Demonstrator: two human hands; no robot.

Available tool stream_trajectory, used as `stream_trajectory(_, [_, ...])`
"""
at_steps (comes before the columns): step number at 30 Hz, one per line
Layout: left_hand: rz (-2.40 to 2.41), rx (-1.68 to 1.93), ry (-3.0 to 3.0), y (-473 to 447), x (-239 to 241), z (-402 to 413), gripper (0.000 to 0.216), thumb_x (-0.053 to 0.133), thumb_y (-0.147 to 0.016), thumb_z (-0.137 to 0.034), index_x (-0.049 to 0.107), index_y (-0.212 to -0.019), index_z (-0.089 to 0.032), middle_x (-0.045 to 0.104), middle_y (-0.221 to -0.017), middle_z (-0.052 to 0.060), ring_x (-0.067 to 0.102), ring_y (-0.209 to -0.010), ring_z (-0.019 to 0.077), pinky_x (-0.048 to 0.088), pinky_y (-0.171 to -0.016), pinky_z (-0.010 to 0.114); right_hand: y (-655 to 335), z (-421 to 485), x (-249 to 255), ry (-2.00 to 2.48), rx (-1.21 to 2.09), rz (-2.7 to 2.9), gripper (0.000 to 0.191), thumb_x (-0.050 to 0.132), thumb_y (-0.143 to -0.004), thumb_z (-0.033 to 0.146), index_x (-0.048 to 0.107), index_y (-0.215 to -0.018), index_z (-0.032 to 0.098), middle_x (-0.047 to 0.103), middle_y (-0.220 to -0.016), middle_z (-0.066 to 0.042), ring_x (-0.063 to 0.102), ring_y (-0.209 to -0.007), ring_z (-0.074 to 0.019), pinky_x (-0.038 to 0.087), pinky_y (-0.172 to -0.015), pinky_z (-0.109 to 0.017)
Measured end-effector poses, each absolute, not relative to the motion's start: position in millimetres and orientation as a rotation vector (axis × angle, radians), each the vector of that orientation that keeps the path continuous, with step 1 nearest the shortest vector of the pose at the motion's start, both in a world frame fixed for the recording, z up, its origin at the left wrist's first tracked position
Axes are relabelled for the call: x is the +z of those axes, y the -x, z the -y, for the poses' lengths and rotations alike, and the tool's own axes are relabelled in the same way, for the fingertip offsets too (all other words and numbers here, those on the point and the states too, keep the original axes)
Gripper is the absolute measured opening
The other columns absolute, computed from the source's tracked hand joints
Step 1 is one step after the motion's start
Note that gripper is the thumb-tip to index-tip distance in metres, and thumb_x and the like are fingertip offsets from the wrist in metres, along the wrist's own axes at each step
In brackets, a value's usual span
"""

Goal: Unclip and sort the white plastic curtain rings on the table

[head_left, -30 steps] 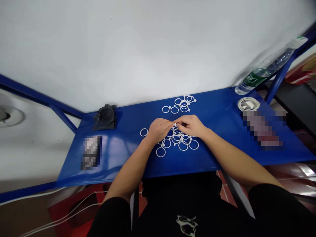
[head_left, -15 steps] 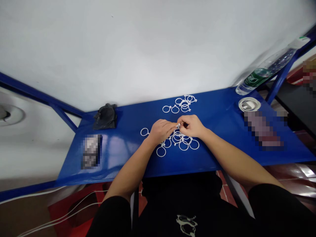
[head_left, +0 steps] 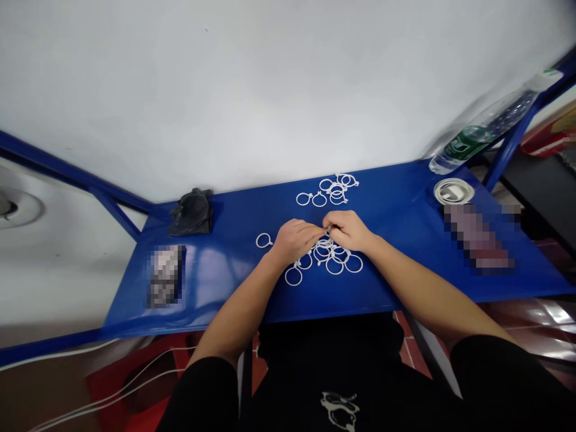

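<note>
My left hand [head_left: 294, 241] and my right hand [head_left: 347, 230] meet over the blue table. Their fingertips pinch a small white curtain ring [head_left: 327, 230] between them, mostly covered by the fingers. Right beneath lies a loose heap of white curtain rings [head_left: 333, 257], each a thin hoop with a small eyelet. One ring [head_left: 263, 234] rests apart, left of my left hand. Farther back, toward the wall, sits another group of white rings [head_left: 336, 191].
On the blue table [head_left: 234, 264] a black plastic bag [head_left: 192, 213] lies at the back left, with a blurred-out item [head_left: 165, 276] before it. At the right are a coiled white cable [head_left: 454, 191], another blurred item [head_left: 477, 237] and a water bottle [head_left: 468, 143] by the frame.
My right fingers have closed in further against my left fingertips, and less of the pinched white ring shows. The rings on the table have stayed put.
</note>
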State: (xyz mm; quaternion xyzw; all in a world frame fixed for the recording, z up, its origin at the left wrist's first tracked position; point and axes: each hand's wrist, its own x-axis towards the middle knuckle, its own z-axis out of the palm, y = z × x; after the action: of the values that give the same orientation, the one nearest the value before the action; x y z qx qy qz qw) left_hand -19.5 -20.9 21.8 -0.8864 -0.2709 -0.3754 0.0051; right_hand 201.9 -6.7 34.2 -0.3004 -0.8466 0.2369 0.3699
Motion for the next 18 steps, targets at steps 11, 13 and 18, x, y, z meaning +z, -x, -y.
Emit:
stream_trajectory(11, [0.873, -1.197, 2.796, 17.7, 24.8, 23.1, 0.016, 0.063, -0.104, -0.029, 0.074, -0.094, -0.024, 0.082, -0.092, -0.002, 0.073, -0.079, 0.0123, 0.050, -0.071, 0.030, -204.3, 4.9, 33.8, 0.801, 0.670, 2.150, 0.015, 0.047, -0.074, 0.018, 0.060, -0.079, 0.023, 0.065, -0.074, 0.001, 0.057, -0.065, -0.0148, 0.044, -0.064, -0.030])
stream_trajectory(13, [0.899, -1.170, 2.804, 18.4, 24.9, 23.5, 0.018, 0.062, -0.104, -0.030, 0.075, -0.093, -0.025, 0.082, -0.092, -0.001, 0.074, -0.080, 0.0129, 0.051, -0.072, 0.031, -204.3, 5.3, 33.8, 0.818, 0.652, 2.132, 0.014, 0.049, -0.074, 0.018, 0.061, -0.079, 0.023, 0.064, -0.074, 0.001, 0.057, -0.065, -0.0146, 0.044, -0.063, -0.030])
stream_trajectory(18, [0.910, -1.248, 2.756, 22.0, 23.9, 21.6, 0.013, 0.063, -0.104, -0.028, 0.074, -0.098, -0.023, 0.082, -0.093, 0.001, 0.074, -0.080, 0.0141, 0.053, -0.073, 0.031, -205.0, 4.8, 31.2, 0.821, 0.625, 2.094, 0.017, 0.053, -0.078, 0.019, 0.067, -0.087, 0.022, 0.067, -0.076, 0.001, 0.061, -0.066, -0.0145, 0.048, -0.064, -0.030])
